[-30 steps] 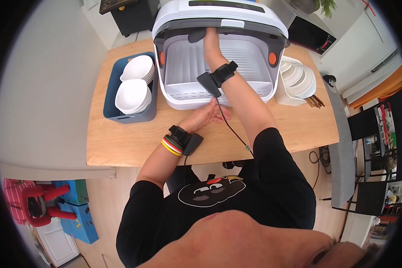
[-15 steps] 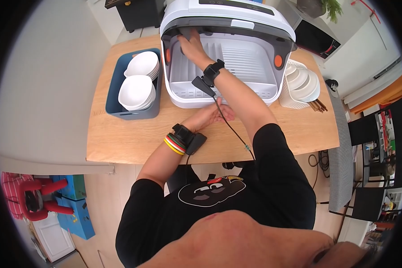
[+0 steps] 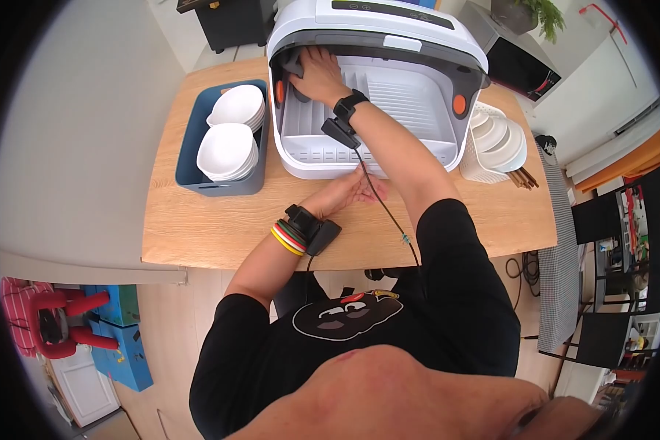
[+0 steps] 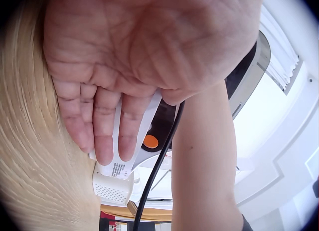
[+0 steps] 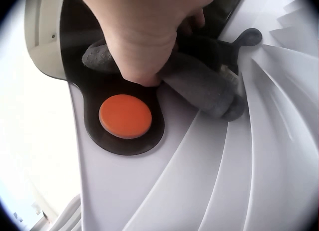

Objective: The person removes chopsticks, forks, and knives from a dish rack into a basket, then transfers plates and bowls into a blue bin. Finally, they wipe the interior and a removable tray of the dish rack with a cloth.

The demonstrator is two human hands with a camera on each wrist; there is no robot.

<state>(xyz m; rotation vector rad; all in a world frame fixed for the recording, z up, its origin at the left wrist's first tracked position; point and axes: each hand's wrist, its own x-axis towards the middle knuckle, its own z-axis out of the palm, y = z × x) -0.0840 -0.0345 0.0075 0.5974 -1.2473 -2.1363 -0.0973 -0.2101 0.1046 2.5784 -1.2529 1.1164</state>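
Note:
My right hand (image 3: 321, 75) reaches into the left side of a white countertop dish cabinet (image 3: 374, 167) with its smoked lid raised. It grips a dark grey cloth (image 5: 199, 86), which bunches out on both sides of the fingers against the cabinet's inner left wall. An orange round hinge cap (image 5: 125, 116) sits just beside the cloth in the right wrist view. My left hand (image 3: 348, 191) lies on the table at the cabinet's front edge, its fingers extended and holding nothing. In the left wrist view its palm (image 4: 144, 46) fills the top.
A blue bin (image 3: 191, 172) with stacked white bowls (image 3: 227, 150) stands left of the cabinet. To its right is a white perforated basket (image 3: 477, 165) with dishes and brown chopsticks (image 3: 522, 178). A black cable (image 3: 385, 205) hangs from the right wrist across the wooden table (image 3: 198, 227).
My right hand has moved with the cloth from the middle under the lid to the cabinet's left inner side. The left hand stays at the front edge.

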